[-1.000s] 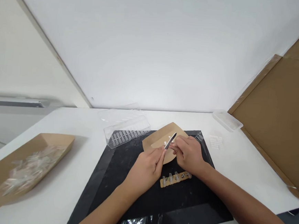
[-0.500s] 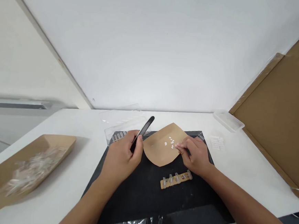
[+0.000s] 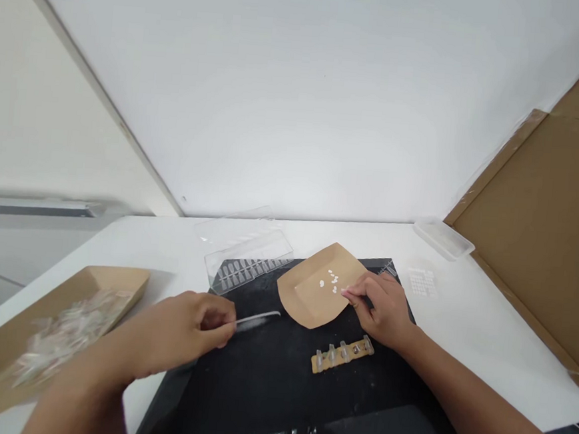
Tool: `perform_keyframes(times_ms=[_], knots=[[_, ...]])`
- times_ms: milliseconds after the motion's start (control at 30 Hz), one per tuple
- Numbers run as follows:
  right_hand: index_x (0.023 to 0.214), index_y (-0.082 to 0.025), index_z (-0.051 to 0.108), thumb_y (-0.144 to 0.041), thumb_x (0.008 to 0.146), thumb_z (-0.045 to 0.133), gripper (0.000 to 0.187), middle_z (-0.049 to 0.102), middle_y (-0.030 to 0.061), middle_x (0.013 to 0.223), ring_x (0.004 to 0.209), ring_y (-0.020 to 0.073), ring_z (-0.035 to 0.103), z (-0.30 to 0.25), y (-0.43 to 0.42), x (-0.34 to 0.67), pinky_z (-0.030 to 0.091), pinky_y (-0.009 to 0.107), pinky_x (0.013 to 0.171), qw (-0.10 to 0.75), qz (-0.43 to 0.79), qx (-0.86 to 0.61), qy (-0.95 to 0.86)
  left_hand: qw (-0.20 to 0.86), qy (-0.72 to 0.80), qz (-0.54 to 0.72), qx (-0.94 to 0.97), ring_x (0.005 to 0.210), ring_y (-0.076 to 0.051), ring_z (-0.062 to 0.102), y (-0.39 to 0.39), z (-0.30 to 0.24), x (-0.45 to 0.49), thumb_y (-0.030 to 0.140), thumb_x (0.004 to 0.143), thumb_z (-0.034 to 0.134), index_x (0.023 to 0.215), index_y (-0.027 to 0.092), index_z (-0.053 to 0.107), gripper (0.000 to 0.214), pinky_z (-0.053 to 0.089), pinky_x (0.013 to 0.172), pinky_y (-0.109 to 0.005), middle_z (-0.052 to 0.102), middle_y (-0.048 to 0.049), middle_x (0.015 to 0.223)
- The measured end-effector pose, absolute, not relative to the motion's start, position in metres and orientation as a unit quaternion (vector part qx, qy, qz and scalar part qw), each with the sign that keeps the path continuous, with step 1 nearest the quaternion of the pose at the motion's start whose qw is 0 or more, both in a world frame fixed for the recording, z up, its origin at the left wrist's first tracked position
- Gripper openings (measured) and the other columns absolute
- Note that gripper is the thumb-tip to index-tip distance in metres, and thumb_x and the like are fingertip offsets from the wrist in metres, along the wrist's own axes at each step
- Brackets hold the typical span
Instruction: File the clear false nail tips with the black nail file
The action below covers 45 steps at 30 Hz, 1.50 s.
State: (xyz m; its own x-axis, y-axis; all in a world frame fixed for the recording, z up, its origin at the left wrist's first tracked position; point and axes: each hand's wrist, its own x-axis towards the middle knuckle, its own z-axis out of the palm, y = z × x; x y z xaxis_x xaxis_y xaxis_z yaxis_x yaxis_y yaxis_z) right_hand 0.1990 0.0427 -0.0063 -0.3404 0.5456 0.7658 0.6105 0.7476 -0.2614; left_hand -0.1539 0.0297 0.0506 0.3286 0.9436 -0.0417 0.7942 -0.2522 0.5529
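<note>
My left hand (image 3: 193,330) is closed around thin tweezers (image 3: 259,317), whose pale, slightly hooked tip points right above the black mat (image 3: 256,381). My right hand (image 3: 380,308) pinches thumb and forefinger together over the right side of a kraft-paper tray (image 3: 311,292). Whatever may sit between those fingertips is too small to make out. Several tiny white pieces (image 3: 333,282) lie in the tray just left of them. In front of the right hand, a brown strip (image 3: 329,363) carries several clear false nail tips (image 3: 344,352) in a row.
Clear nail tips (image 3: 240,272) fill an open transparent box (image 3: 210,267) at the mat's back left. A larger paper tray (image 3: 124,274) of clear plastic pieces (image 3: 67,333) stands left. A translucent container (image 3: 445,239) and white-dotted sheet (image 3: 422,281) lie right, beside cardboard (image 3: 538,243).
My left hand has moved left and down, away from the paper tray, and the tweezers have swung from upright to nearly level. The right hand keeps its pinch in almost the same place.
</note>
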Motion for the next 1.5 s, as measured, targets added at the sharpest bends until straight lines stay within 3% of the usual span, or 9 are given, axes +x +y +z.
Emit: perform_keyframes(times_ms=[100,200,300,433,567,800,933,1167,1500], knots=[[0.090,-0.022,0.058,-0.018,0.100,0.067,0.014,0.074,0.0006,0.081,0.072,0.0148,0.069,-0.005,0.041,0.198,0.038,0.032,0.067,0.457,-0.042,-0.347,-0.818,0.208,0.562,0.100,0.794,0.047,-0.015,0.058,0.034,0.054,-0.148,0.048,0.087,0.067,0.065,0.024,0.072,0.033,0.035,0.045,-0.024,0.067,0.0010,0.057],[0.089,-0.022,0.057,-0.019,0.099,0.069,0.016,0.073,0.0004,0.081,0.069,0.0137,0.067,-0.003,0.037,0.197,0.036,0.032,0.065,0.461,-0.061,-0.336,-0.819,0.156,0.522,0.203,0.813,0.052,-0.014,0.058,0.036,0.057,-0.122,0.050,0.093,0.064,0.063,0.022,0.069,0.041,0.039,0.051,-0.024,0.066,0.0000,0.061],[0.087,-0.021,0.055,-0.017,0.098,0.071,0.019,0.071,-0.0010,0.078,0.064,0.0122,0.064,0.000,0.031,0.197,0.034,0.032,0.062,0.461,-0.089,-0.322,-0.822,0.259,0.418,0.288,0.822,0.071,-0.015,0.068,0.031,0.050,-0.084,0.043,0.099,0.061,0.075,0.021,0.074,0.035,0.052,0.066,-0.024,0.073,-0.0028,0.078],[0.088,-0.021,0.056,-0.013,0.095,0.073,0.020,0.070,-0.0034,0.072,0.060,0.0110,0.062,0.003,0.024,0.197,0.032,0.032,0.060,0.449,-0.110,-0.288,-0.839,0.374,0.412,0.343,0.757,0.050,-0.009,0.061,0.022,0.032,-0.044,0.041,0.101,0.060,0.084,0.019,0.078,0.034,0.051,0.056,-0.022,0.073,-0.0034,0.081],[0.086,-0.022,0.056,-0.012,0.095,0.073,0.022,0.073,-0.0039,0.077,0.059,0.0092,0.061,0.004,0.020,0.201,0.033,0.032,0.060,0.442,-0.126,-0.272,-0.845,0.446,0.408,0.355,0.713,0.046,-0.006,0.061,0.019,0.025,-0.035,0.042,0.100,0.061,0.095,0.019,0.081,0.031,0.052,0.053,-0.021,0.076,-0.0056,0.093],[0.074,-0.020,0.055,-0.012,0.094,0.074,0.029,0.074,-0.0033,0.079,0.061,0.0096,0.062,0.010,0.014,0.203,0.031,0.034,0.058,0.375,-0.180,-0.242,-0.877,0.562,0.409,0.352,0.627,0.048,-0.011,0.065,0.014,0.021,-0.031,0.048,0.090,0.073,0.104,0.019,0.083,0.034,0.053,0.045,-0.021,0.074,-0.0060,0.080],[0.074,-0.020,0.059,-0.012,0.098,0.069,0.027,0.075,-0.0024,0.081,0.065,0.0106,0.064,0.018,0.011,0.201,0.032,0.033,0.061,0.365,-0.171,-0.226,-0.887,0.584,0.424,0.376,0.581,0.048,-0.011,0.064,0.012,0.017,-0.023,0.051,0.083,0.080,0.099,0.017,0.084,0.038,0.052,0.041,-0.020,0.077,-0.0098,0.087],[0.072,-0.019,0.057,-0.015,0.102,0.063,0.032,0.072,-0.0026,0.075,0.058,0.0097,0.056,0.023,0.010,0.201,0.029,0.033,0.060,0.339,-0.161,-0.223,-0.900,0.638,0.422,0.385,0.516,0.051,-0.012,0.065,0.011,0.008,-0.013,0.050,0.076,0.087,0.100,0.014,0.084,0.043,0.050,0.038,-0.018,0.078,-0.0099,0.080],[0.077,-0.021,0.057,-0.031,0.103,0.068,0.030,0.068,-0.0043,0.071,0.059,0.0091,0.058,0.017,0.017,0.208,0.031,0.033,0.063,0.358,-0.076,-0.251,-0.896,0.660,0.441,0.354,0.494,0.043,-0.012,0.060,0.005,0.009,-0.009,0.053,0.070,0.090,0.093,0.013,0.082,0.046,0.048,0.036,-0.020,0.070,-0.0034,0.058]])
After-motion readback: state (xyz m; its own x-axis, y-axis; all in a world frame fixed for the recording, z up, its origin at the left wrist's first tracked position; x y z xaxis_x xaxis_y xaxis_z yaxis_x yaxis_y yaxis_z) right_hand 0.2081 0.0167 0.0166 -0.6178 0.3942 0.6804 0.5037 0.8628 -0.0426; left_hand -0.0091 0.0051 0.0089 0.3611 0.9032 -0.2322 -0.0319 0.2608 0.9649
